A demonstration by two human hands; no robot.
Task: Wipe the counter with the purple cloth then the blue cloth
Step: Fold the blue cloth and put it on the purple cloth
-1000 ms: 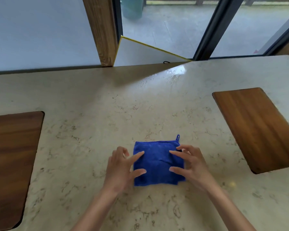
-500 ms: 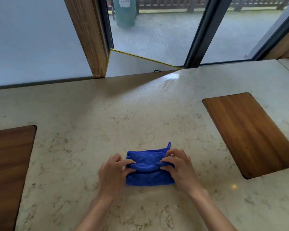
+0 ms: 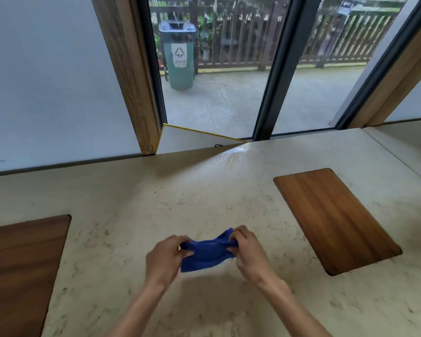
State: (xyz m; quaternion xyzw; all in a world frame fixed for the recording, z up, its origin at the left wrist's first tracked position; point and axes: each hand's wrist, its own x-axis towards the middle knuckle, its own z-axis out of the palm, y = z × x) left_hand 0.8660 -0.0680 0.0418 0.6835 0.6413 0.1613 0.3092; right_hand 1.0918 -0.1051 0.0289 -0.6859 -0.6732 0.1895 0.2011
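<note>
Left hand (image 3: 167,257): my fingers are closed on the left end of the cloth (image 3: 206,254), pinching it.
Right hand (image 3: 247,251): my fingers are closed on the cloth's right end, knuckles up, one corner poking out above them.
Cloth: blue, bunched and sagging between my two hands, its lower edge hanging loose; whether it touches the surface (image 3: 156,210) I cannot tell.
Surface: pale marbled stone under and all round my fingers, with a shadow just below the cloth.
Right board (image 3: 333,220): brown wood set into the surface, well off to the right of my right hand.
Left board (image 3: 22,263): darker wood, well off to the left of my left hand.
Beyond my fingers: a window (image 3: 229,69) past the far edge of the surface, a green bin (image 3: 180,57) outside it.
</note>
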